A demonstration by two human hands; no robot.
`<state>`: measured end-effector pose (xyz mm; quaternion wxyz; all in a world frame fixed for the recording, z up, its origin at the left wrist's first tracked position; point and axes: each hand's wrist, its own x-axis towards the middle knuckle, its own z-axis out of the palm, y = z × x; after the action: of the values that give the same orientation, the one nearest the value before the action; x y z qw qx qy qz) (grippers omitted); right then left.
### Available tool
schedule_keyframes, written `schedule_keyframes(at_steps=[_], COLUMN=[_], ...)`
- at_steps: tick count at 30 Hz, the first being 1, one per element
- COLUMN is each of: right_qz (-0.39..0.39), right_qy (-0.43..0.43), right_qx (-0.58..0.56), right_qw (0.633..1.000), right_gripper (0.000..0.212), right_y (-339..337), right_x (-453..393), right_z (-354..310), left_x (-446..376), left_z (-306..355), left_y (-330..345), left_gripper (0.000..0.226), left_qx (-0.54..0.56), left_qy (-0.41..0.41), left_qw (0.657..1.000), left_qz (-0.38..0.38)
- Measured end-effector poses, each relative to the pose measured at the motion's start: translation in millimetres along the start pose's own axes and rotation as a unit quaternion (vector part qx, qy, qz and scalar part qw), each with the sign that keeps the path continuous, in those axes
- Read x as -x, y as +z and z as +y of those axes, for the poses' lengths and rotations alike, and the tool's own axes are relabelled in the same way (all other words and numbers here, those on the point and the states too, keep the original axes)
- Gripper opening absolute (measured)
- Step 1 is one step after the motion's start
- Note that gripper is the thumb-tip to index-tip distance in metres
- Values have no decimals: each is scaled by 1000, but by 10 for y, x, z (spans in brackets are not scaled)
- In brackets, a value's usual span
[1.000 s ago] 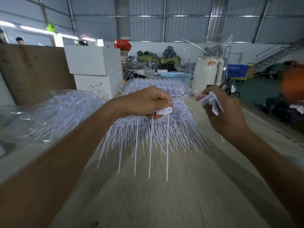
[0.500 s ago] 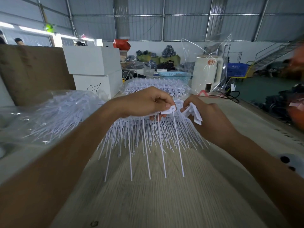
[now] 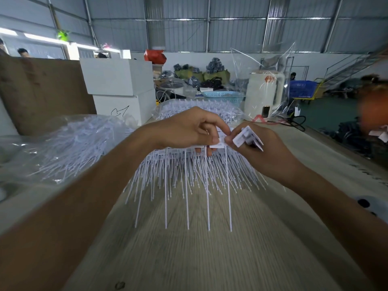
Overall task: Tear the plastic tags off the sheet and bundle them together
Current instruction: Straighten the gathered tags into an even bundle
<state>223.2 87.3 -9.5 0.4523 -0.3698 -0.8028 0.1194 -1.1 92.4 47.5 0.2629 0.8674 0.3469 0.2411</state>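
While pinching the sheet (image 3: 184,152) over the table (image 3: 189,248) with left hand (image 3: 184,129), meets right hand (image 3: 266,152), clamped on a bundle (image 3: 248,138) just right. Probably mid-tearing; next, needs to snap off the end tag (image 3: 218,145) and add it.

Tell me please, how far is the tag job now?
Done: the right hand already holds a small bundle of torn tags. In hand: the left hand grips the sheet, both hands' fingers meeting at its end tag. Left: several tags on this sheet, and bagged tags beside it.
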Motion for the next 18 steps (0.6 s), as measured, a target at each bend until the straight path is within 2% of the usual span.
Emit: schedule_keyframes(at_steps=[7, 11, 15, 18], right_qz=[-68, -80, -74, -71], right_qy=[44, 43, 27, 23], right_qx=[-102, -115, -128, -126], right_qw=[991, 989, 989, 989], right_gripper=[36, 21, 9, 7], right_y=[-17, -9, -53, -66], right_x=[40, 57, 58, 51], right_z=[-64, -56, -61, -65], left_x=[-24, -28, -2, 20], left_z=[-55, -34, -51, -72], left_y=[-6, -20, -79, -77], left_gripper=[36, 31, 20, 18], left_qx=[47, 49, -22, -23], left_qy=[9, -5, -48, -63], left_qw=[999, 998, 998, 997], left_qz=[-5, -32, -32, -47])
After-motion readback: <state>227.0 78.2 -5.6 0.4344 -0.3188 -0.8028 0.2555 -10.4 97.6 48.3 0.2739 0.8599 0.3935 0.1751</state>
